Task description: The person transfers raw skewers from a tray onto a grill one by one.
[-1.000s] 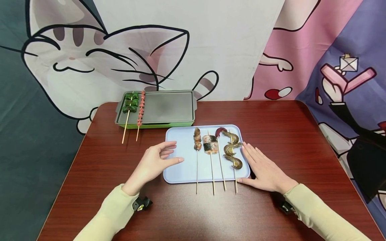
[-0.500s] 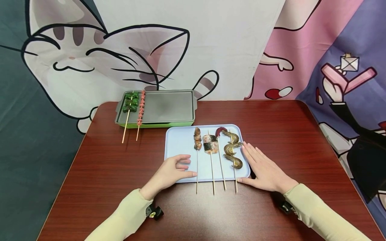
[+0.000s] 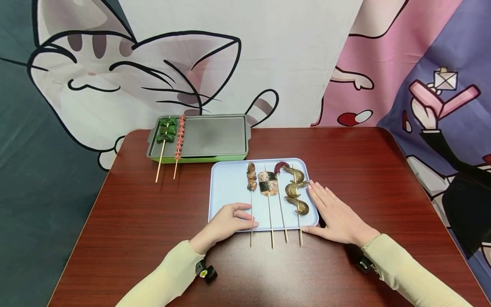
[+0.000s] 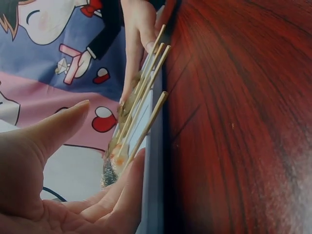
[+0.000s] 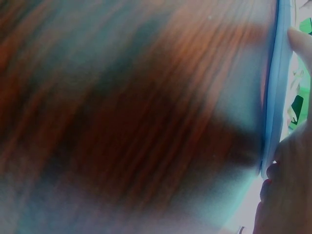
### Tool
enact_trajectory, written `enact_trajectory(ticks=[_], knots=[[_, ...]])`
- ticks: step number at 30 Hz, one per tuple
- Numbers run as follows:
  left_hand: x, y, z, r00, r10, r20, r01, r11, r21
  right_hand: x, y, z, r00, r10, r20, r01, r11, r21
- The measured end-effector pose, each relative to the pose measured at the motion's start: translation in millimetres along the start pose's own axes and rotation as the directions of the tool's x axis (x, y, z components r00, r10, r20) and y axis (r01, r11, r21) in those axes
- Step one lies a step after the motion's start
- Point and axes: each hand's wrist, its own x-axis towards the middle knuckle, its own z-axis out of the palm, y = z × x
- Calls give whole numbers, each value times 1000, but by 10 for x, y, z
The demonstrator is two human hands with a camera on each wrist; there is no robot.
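A pale blue tray (image 3: pixel 224 179) lies on the table, carrying several skewers with their sticks over its front edge. From left to right they bear brown meat chunks (image 3: pixel 251 177), a dark-skinned fish piece (image 3: pixel 267 183), a reddish tentacle (image 3: pixel 281 165) and grey-green shrimp (image 3: pixel 301 208). My left hand (image 3: pixel 228 221) reaches over the tray's front left, thumb and fingers on either side of the meat skewer's stick. In the left wrist view its thumb (image 4: pixel 63 122) stands well apart from the fingers. My right hand (image 3: pixel 339 215) rests against the tray's right edge, fingers straight.
Behind the tray at left stands a green box-shaped grill (image 3: pixel 215 136) with a grey top. A green pepper skewer (image 3: pixel 166 131) and a thin pink-red skewer (image 3: pixel 179 140) lie across its left end, sticks jutting forward. Printed cloth (image 3: pixel 299 64) hangs behind the table.
My left hand has moved right and toward the tray's front edge, from its left side to the meat skewer's stick. The right hand and the skewers stay in place.
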Motion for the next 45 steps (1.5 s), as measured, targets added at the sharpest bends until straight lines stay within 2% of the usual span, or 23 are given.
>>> enact_trajectory(ticks=[8, 21, 23, 25, 31, 37, 45], knots=[[38, -26, 21, 1000, 2, 23, -2, 1000, -24, -4, 1, 0, 1000, 3, 8, -3, 1000, 2], [54, -36, 31, 1000, 20, 7, -20, 1000, -21, 7, -9, -18, 1000, 0, -1, 0, 1000, 3], [58, -38, 31, 1000, 20, 5, -20, 999, -44, 6, -8, -17, 1000, 0, 1, 0, 1000, 3], [59, -37, 33, 1000, 16, 14, -15, 994, -104, 5, -6, -16, 1000, 2, 3, -2, 1000, 3], [65, -22, 50, 999, -4, 41, 15, 961, -276, 4, 1, -14, 1000, 0, -2, 0, 1000, 3], [51, -16, 57, 999, -22, 30, 30, 946, -322, 3, 6, -7, 1000, 1, 1, -1, 1000, -2], [42, -33, 70, 999, -30, 15, 33, 942, -333, 2, 6, -3, 1000, -6, -8, 6, 1000, -1]])
